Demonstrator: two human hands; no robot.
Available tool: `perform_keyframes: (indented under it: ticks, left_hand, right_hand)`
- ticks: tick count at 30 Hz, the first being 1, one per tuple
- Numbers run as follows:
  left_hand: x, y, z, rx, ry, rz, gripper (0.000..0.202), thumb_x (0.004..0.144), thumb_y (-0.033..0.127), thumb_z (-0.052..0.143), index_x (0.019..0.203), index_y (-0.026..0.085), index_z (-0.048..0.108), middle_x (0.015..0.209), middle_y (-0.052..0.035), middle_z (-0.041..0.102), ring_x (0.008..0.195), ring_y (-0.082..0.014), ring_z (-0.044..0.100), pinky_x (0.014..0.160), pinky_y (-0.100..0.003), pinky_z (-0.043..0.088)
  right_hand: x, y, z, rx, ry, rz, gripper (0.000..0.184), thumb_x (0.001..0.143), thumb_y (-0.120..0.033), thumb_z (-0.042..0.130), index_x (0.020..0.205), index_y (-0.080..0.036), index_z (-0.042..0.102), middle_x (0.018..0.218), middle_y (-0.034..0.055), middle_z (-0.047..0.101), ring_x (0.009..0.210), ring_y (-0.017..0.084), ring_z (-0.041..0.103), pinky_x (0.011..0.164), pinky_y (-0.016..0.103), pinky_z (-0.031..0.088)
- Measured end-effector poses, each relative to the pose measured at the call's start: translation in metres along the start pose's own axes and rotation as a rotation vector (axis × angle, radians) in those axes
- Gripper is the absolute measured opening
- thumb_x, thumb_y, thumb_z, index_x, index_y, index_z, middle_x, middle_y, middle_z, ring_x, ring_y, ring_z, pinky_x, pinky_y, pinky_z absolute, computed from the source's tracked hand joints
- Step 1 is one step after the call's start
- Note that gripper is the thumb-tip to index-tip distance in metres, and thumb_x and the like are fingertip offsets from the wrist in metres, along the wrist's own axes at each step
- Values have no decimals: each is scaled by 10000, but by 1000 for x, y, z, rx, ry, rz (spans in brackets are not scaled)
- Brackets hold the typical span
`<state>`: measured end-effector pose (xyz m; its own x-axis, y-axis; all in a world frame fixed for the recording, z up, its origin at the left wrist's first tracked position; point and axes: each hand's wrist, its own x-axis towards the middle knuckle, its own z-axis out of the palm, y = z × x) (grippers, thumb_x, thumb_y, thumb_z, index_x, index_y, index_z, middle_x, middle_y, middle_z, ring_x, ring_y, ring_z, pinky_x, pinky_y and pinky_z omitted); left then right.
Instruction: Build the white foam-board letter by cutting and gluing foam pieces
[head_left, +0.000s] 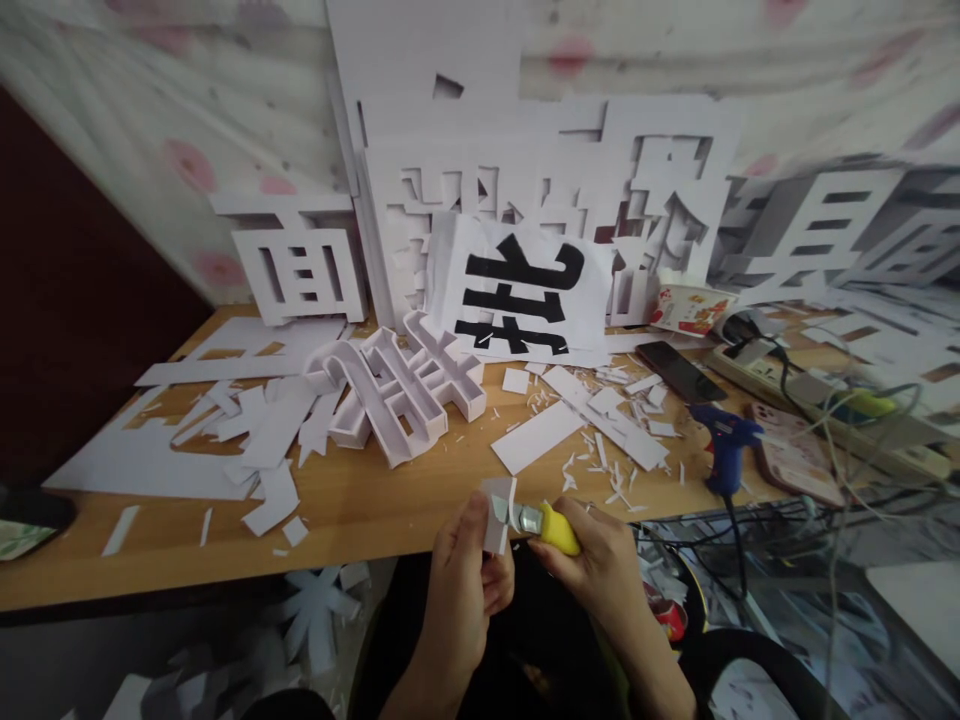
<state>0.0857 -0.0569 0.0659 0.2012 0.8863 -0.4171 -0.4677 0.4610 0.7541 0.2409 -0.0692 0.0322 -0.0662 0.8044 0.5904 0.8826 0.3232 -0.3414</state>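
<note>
Between thumb and fingers, my left hand pinches a small piece of white foam board just off the table's front edge. My right hand is wrapped round a yellow utility knife, its metal end pointing left at the board. A thin curled strip lies where the blade meets the piece; the blade's tip is partly hidden there. Beyond my hands, a hollow white foam-board character lies on the wooden table. Behind it leans a sheet with a printed black character.
Board scraps litter the table. To the right are a blue glue gun, a dark phone, a phone in a pinkish case, a power strip and tangled cables. Cut-out boards stand along the back.
</note>
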Motion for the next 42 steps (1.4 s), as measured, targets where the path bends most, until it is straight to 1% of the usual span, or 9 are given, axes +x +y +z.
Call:
perform_keyframes:
  ticks: [9, 14, 17, 21, 28, 34, 38, 40, 42]
  left_hand:
    - [-8, 3, 10, -29, 17, -16, 776, 509, 908, 682, 551, 218, 330, 410, 133, 225, 345, 3, 151, 334, -155, 141]
    - [-24, -3, 12, 20, 141, -65, 762, 480, 895, 708, 567, 222, 363, 388, 128, 245, 325, -9, 192, 328, -158, 152]
    - [-22, -3, 11, 7, 216, 12, 751, 496, 879, 719, 581, 215, 377, 405, 128, 255, 339, -11, 220, 341, -147, 181]
    - [-13, 2, 12, -43, 202, 34, 728, 481, 862, 740, 583, 207, 438, 389, 126, 269, 328, -21, 229, 334, -157, 200]
    - [-19, 7, 10, -53, 148, -16, 763, 444, 897, 720, 555, 197, 439, 381, 113, 301, 322, -14, 224, 330, -155, 187]
    - [-26, 2, 14, -47, 51, -23, 748, 461, 883, 733, 565, 208, 428, 371, 132, 224, 327, -6, 163, 332, -159, 160]
    - [-37, -7, 19, 6, 42, -51, 716, 551, 864, 707, 553, 210, 415, 377, 111, 259, 319, -12, 174, 323, -166, 154]
    - [-37, -8, 20, 7, 76, -40, 715, 546, 868, 706, 569, 205, 439, 393, 112, 262, 326, -14, 183, 324, -164, 158]
    - [-32, -4, 20, -10, 163, -1, 731, 489, 863, 740, 596, 195, 462, 426, 118, 263, 358, -12, 215, 348, -150, 190]
  right_hand:
    - [8, 7, 8, 95, -11, 41, 637, 983, -701, 346, 719, -175, 590, 495, -8, 545, 409, 120, 507, 431, 222, 344]
    - [14, 23, 4, 126, 35, 263, 618, 976, -679, 388, 614, -196, 517, 454, -24, 488, 391, 111, 457, 411, 223, 305]
    - [10, 19, -9, 184, 104, 174, 614, 978, -685, 380, 612, -204, 483, 457, -43, 433, 392, 96, 411, 411, 225, 293]
    - [-3, -5, -16, 248, 29, -14, 619, 979, -706, 358, 654, -200, 506, 495, -43, 463, 418, 84, 443, 439, 224, 307]
    - [-6, -19, -4, 232, 10, -47, 627, 971, -724, 346, 640, -209, 487, 499, -38, 472, 418, 86, 452, 454, 233, 305]
    - [1, -8, -3, 206, 96, -28, 633, 957, -737, 370, 635, -207, 497, 482, -40, 469, 408, 93, 445, 436, 234, 301]
    - [7, 12, -4, 190, 140, 145, 595, 976, -665, 420, 667, -183, 582, 469, -38, 478, 398, 100, 438, 415, 226, 308]
    - [8, 18, -6, 212, 173, 217, 612, 985, -655, 402, 628, -184, 563, 460, -40, 451, 392, 99, 417, 411, 226, 307]
    - [5, 14, -7, 257, 187, 191, 653, 984, -686, 352, 588, -193, 511, 465, -38, 431, 398, 97, 408, 418, 230, 304]
